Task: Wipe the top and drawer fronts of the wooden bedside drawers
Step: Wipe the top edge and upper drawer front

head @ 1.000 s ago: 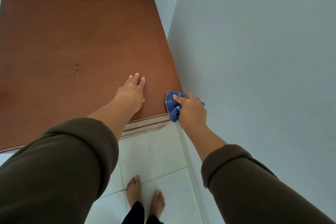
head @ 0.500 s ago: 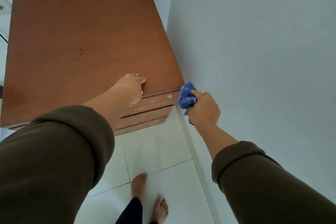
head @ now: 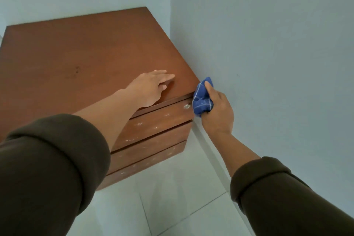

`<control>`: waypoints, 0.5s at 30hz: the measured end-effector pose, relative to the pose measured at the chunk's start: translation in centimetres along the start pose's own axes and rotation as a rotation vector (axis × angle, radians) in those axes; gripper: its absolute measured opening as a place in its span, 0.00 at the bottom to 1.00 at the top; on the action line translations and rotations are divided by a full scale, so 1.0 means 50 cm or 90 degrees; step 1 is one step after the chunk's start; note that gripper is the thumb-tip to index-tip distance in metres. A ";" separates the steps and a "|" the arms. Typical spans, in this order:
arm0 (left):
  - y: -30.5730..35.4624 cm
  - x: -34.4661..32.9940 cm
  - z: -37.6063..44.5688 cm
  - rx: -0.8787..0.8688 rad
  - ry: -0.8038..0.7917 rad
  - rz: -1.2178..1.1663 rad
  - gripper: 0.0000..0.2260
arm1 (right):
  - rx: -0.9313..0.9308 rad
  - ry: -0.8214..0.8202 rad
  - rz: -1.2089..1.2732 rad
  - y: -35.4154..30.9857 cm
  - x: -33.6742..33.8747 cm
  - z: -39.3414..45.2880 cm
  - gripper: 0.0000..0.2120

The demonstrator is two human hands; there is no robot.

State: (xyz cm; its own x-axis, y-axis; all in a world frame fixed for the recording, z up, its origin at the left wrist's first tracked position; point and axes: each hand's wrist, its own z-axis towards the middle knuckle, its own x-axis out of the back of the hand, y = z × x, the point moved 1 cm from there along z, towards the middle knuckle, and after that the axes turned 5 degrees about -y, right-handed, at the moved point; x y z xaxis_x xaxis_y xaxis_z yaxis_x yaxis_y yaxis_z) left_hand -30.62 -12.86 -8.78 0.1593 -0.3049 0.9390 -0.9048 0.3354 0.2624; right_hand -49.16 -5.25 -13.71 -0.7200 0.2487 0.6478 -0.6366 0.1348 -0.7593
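The wooden bedside drawers (head: pixel 80 59) stand in the room's corner, with a broad reddish-brown top. Three drawer fronts (head: pixel 159 120) show below the front edge, flecked with pale marks; a small metal knob (head: pixel 187 106) sits at the top drawer's right end. My left hand (head: pixel 151 87) lies flat on the top near the front right corner, fingers spread. My right hand (head: pixel 216 109) grips a bunched blue checked cloth (head: pixel 203 97), pressed against the front right corner at the top drawer's edge.
A pale blue wall (head: pixel 268 63) runs close along the right side of the drawers, and another stands behind them. White floor tiles (head: pixel 172 197) lie in front. Both my forearms wear dark brown sleeves.
The view has tilted down and back, so the drawer fronts show more. My right hand with the cloth slid off the top to the front right corner. My left hand stayed on the top.
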 end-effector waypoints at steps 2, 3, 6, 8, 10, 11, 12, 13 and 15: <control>0.001 -0.024 0.014 -0.032 0.030 0.015 0.20 | 0.062 0.047 -0.027 0.017 -0.018 -0.006 0.25; 0.000 -0.033 0.020 -0.034 0.065 0.001 0.19 | 0.089 0.070 -0.042 0.027 -0.028 -0.007 0.28; -0.006 -0.057 0.028 -0.026 0.163 -0.043 0.17 | 0.130 0.121 -0.047 0.052 -0.054 -0.006 0.30; -0.009 -0.061 0.029 -0.027 0.179 -0.036 0.16 | 0.161 0.162 -0.049 0.066 -0.065 -0.009 0.30; -0.006 -0.055 0.026 -0.027 0.174 -0.034 0.16 | 0.184 0.208 -0.052 0.083 -0.074 -0.012 0.30; -0.005 -0.054 0.021 -0.027 0.170 -0.035 0.16 | 0.186 0.227 -0.053 0.093 -0.079 -0.013 0.30; -0.003 -0.053 0.015 -0.027 0.168 -0.034 0.16 | 0.183 0.238 -0.057 0.103 -0.085 -0.014 0.30; -0.002 -0.053 0.008 -0.027 0.170 -0.033 0.16 | 0.178 0.243 -0.063 0.110 -0.089 -0.016 0.31; 0.001 -0.055 -0.007 -0.027 0.178 -0.024 0.16 | 0.175 0.247 -0.077 0.118 -0.096 -0.022 0.31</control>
State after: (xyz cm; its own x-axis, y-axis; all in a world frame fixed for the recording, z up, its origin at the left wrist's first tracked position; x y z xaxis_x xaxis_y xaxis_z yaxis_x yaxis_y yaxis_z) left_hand -30.97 -11.70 -11.26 0.3014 -0.0619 0.9515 -0.8796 0.3673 0.3025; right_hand -49.17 -4.58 -21.35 -0.5144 0.5927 0.6197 -0.7960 -0.0613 -0.6021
